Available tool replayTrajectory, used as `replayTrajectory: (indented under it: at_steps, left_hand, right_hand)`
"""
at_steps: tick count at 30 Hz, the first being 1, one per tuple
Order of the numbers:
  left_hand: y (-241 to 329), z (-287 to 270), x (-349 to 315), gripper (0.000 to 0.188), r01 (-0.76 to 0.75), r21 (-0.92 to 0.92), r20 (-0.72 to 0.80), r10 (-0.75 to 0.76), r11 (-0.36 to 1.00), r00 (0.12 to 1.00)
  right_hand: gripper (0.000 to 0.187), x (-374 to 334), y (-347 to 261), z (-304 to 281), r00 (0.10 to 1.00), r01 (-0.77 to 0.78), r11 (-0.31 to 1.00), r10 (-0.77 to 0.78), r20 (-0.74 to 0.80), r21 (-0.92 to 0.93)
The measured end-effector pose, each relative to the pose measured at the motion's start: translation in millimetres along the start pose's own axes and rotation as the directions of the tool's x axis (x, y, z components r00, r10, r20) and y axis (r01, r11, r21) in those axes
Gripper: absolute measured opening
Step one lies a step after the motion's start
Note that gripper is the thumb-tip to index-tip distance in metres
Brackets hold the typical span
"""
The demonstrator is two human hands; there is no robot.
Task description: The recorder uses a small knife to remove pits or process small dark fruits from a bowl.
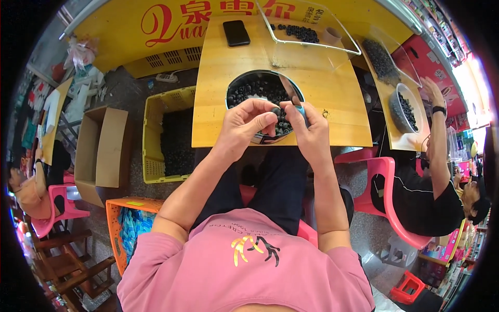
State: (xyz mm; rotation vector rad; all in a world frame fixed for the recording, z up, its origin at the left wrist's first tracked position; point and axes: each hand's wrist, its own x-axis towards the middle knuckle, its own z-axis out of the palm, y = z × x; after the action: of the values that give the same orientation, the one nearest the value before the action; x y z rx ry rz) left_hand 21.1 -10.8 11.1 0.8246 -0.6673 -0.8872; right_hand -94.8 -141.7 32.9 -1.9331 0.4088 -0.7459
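Note:
My left hand (247, 122) pinches a small black ring-shaped part (275, 111) between thumb and fingertips. My right hand (306, 130) meets it from the right and grips a small blue piece (301, 109). Both hands hover over the near rim of a round metal bowl (236, 83) filled with several small black parts, which stands on a wooden table (218, 114).
A black phone (236, 33) and a clear tray (312, 31) with black parts lie farther back on the table. A yellow crate (150, 135) of dark parts and a cardboard box (101, 151) stand at left. Another person (436, 182) sits at right on a pink chair (387, 197).

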Motion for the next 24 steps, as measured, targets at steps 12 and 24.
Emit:
replayTrajectory:
  at_steps: [12, 24]
  left_hand:
    - [6, -2, 37, 0.017, 0.025, 0.298, 0.061, -0.045, 0.954, 0.997]
    - [62, -1, 177, 0.028, -0.445, 0.856, 0.375, 0.274, 0.265, 0.886]
  right_hand:
    - [0.022, -14, 19, 0, 0.958, -0.274, 0.799, 0.277, 0.078, 0.535]
    - [0.024, -36, 38, -31, 0.919, -0.312, 0.807, 0.391, -0.057, 0.502]
